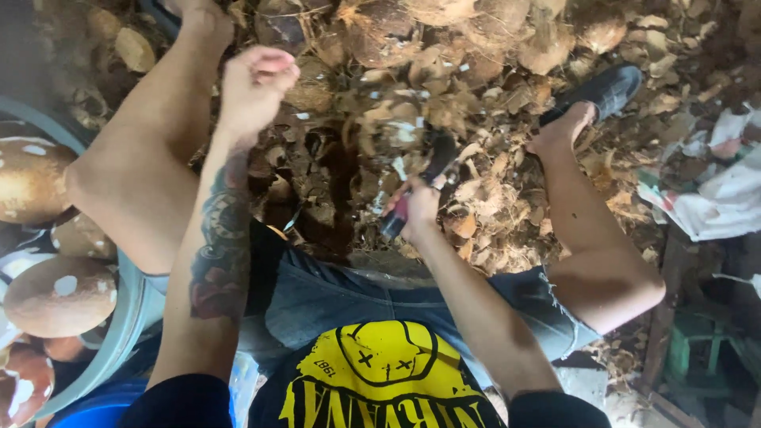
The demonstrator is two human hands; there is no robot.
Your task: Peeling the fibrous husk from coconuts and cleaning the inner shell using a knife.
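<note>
My left hand (254,83) is raised over my left knee with its fingers curled in; nothing shows inside it. My right hand (420,208) is lower, between my knees, closed around a knife (434,162) whose dark blade points up and away from me; the blade is blurred. Beneath both hands lies a thick heap of brown coconut husk scraps (476,198). Several brown coconuts (380,32) lie in the pile beyond my hands.
A pale grey basin (131,309) at my left holds peeled coconuts (59,293) with white patches. A blue bucket (95,408) sits below it. My right foot wears a black shoe (602,87). White cloth (721,198) and a green stool (697,349) are at right.
</note>
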